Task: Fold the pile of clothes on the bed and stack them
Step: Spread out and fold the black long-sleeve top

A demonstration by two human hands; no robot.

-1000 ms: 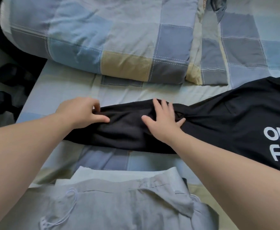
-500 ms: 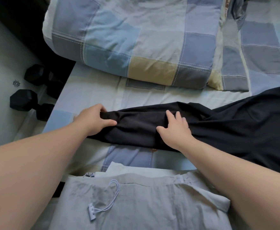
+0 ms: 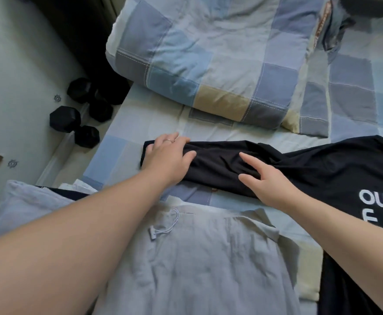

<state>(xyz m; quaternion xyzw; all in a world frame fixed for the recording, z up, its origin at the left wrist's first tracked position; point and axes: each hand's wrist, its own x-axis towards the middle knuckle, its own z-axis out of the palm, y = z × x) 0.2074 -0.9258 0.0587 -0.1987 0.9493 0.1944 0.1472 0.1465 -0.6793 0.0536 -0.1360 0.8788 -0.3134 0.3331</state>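
Black T-shirt (image 3: 322, 173) lies mid-bed, its sleeve (image 3: 217, 164) running left-right. My left hand (image 3: 166, 155) presses flat on the cuff end and my right hand (image 3: 265, 180) lies flat near the shoulder; neither grips. Left is nearer the cuff, so I'd fold rightward.

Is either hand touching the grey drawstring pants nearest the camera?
No, the left hand and the right hand both rest on the sleeve of the black shirt, beyond the grey drawstring pants.
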